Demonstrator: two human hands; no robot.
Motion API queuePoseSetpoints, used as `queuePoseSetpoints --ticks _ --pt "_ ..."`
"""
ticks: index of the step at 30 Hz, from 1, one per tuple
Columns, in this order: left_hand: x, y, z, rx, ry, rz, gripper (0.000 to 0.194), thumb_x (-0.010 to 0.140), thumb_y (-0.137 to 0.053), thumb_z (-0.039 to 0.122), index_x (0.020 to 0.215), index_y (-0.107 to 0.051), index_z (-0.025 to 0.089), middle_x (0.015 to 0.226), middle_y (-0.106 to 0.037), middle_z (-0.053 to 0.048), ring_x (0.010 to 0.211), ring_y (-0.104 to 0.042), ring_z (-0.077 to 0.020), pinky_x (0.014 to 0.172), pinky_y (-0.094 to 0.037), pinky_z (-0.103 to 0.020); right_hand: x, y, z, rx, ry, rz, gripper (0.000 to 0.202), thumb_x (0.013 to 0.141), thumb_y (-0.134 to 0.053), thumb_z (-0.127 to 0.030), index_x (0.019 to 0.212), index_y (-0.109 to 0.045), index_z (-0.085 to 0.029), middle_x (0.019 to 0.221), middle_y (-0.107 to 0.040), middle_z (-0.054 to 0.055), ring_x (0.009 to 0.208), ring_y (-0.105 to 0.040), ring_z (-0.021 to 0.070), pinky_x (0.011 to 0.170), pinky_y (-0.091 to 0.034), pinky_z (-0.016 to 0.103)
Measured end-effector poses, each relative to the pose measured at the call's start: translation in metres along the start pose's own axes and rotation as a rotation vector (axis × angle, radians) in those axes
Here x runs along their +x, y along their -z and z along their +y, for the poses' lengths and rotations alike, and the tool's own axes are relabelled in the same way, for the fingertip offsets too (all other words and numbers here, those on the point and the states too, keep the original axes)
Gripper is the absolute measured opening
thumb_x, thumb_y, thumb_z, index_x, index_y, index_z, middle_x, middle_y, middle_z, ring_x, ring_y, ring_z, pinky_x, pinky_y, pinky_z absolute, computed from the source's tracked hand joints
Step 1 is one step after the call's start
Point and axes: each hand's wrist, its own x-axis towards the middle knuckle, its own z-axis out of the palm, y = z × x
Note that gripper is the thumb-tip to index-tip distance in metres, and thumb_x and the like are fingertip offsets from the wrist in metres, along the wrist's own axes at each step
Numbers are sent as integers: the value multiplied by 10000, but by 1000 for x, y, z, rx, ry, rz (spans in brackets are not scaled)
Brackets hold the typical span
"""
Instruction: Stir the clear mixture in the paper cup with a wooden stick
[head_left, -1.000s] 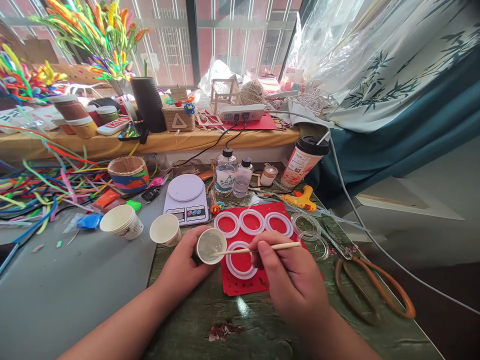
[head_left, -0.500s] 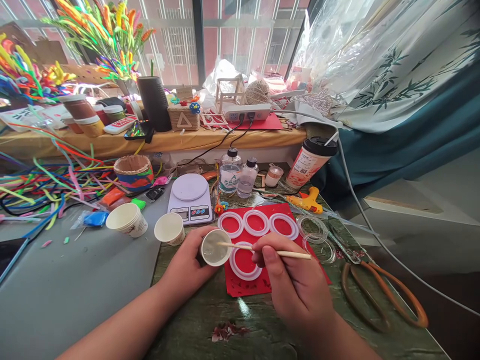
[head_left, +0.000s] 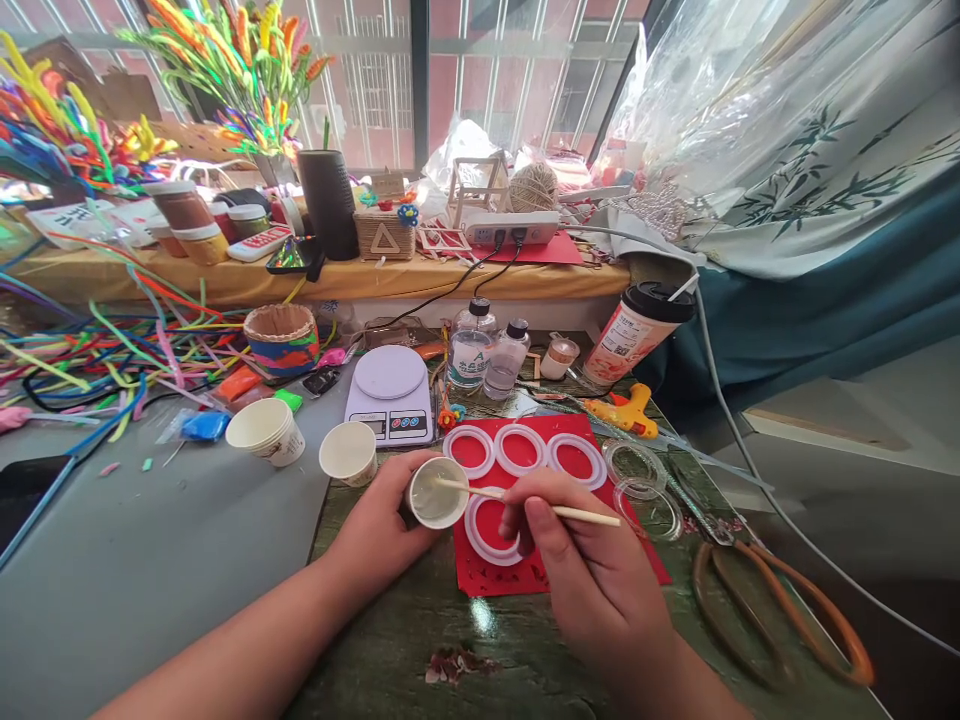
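Note:
My left hand [head_left: 379,520] grips a small paper cup [head_left: 437,493] with a pale liquid inside, resting on the green table just left of a red paper sheet [head_left: 540,575]. My right hand [head_left: 581,570] pinches a thin wooden stick [head_left: 577,514], whose tip reaches into the cup. Several white rings lie on the red sheet: a row of three at its far edge [head_left: 521,449] and one [head_left: 487,530] under the stick, partly hidden by my right hand.
Two empty paper cups [head_left: 349,452] [head_left: 265,431] and a white kitchen scale [head_left: 390,393] stand to the left. Bottles [head_left: 470,350], a drink cup [head_left: 636,332], a glue gun [head_left: 626,410], clear rings [head_left: 645,495] and orange-handled scissors [head_left: 780,610] lie right. Pipe cleaners [head_left: 90,360] cover the far left.
The stick's tip has shifted inside the cup and its free end dropped slightly. Both hands stay in place while the view has drifted a little left.

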Motion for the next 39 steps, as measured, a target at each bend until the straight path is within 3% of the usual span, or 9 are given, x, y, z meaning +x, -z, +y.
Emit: queuePoseSetpoints --ticks 4,11,14,18,21,30,39 --pt "1 0 1 -16 24 19 518 884 -840 278 1390 -726 290 1413 -787 -98 1297 -758 -341 1122 -619 -507 1 0 0 14 -57 88 244 1221 -547 -329 1109 -760 -288 854 -745 -6 738 -709 143 657 -562 228" --pt "0 -1 -1 -26 20 20 529 883 -847 281 1397 -724 296 1417 -787 -96 1308 -756 -339 1151 -606 -528 2 1 -6 -40 -7 48 251 1215 -531 -295 1081 -743 -279 826 -720 -13 731 -688 148 671 -553 245" --pt "0 -2 -2 -31 19 27 545 889 -842 274 1418 -710 295 1429 -781 -102 1314 -757 -339 1168 -602 -539 1 1 -8 -24 24 -42 230 1208 -524 -259 1097 -724 -290 838 -715 -21 720 -673 146 653 -543 244" --pt "-1 -2 -1 -21 3 15 521 903 -843 270 1408 -719 297 1420 -787 -101 1298 -769 -338 1148 -624 -520 -1 2 -7 -60 54 31 213 1201 -528 -231 1177 -724 -309 897 -725 -19 780 -693 151 704 -562 251" --pt "-1 -1 -1 7 -20 24 517 914 -847 273 1414 -718 311 1420 -787 -87 1300 -768 -329 1146 -627 -511 0 2 -7 -48 55 -14 219 1199 -519 -219 1144 -713 -304 852 -713 -29 733 -682 147 670 -554 247" --pt "0 0 -3 59 -64 20 497 938 -814 263 1420 -703 314 1418 -785 -79 1295 -769 -315 1135 -636 -508 3 2 -15 -95 119 4 208 1168 -525 -163 1107 -689 -276 870 -710 -18 745 -677 145 692 -551 252" --pt "0 2 -1 76 -67 -8 477 951 -807 240 1413 -707 302 1431 -779 -86 1316 -751 -319 1160 -615 -508 3 -2 -12 -9 8 37 240 1207 -519 -270 1094 -731 -263 873 -738 10 772 -701 179 714 -570 289"
